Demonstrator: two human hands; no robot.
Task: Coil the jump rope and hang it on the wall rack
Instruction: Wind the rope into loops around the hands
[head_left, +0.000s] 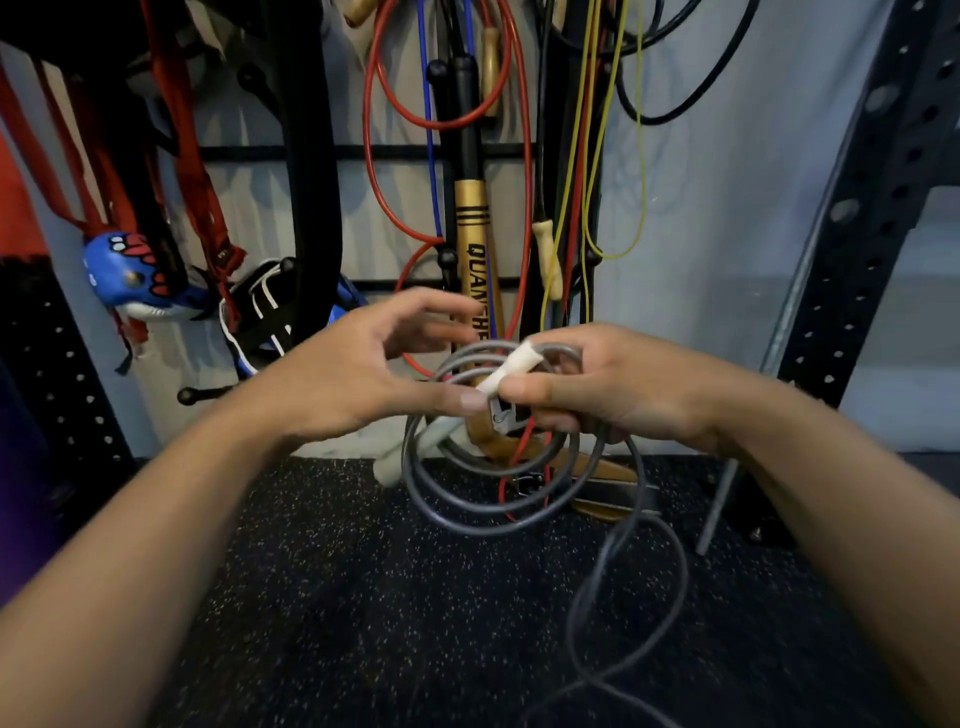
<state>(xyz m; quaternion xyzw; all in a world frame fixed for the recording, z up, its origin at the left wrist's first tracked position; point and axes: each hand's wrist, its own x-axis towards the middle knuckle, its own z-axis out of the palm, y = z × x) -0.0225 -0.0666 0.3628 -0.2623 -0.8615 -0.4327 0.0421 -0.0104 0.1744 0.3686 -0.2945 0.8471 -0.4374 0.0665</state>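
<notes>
Speckled black rubber floor (363, 597) fills the lower view, with a wall rack (363, 152) of hanging ropes at twelve o'clock. At centre, the grey jump rope (452, 499) hangs in several round loops, with a loose tail trailing toward five o'clock and running out of view. The right hand (613, 387) is clenched around the loops and a white handle (511, 366). The left hand (363, 374) sits just beside it at nine o'clock, fingers spread and loose, thumb tip near the handle. A second pale handle (415, 452) hangs blurred behind the loops.
</notes>
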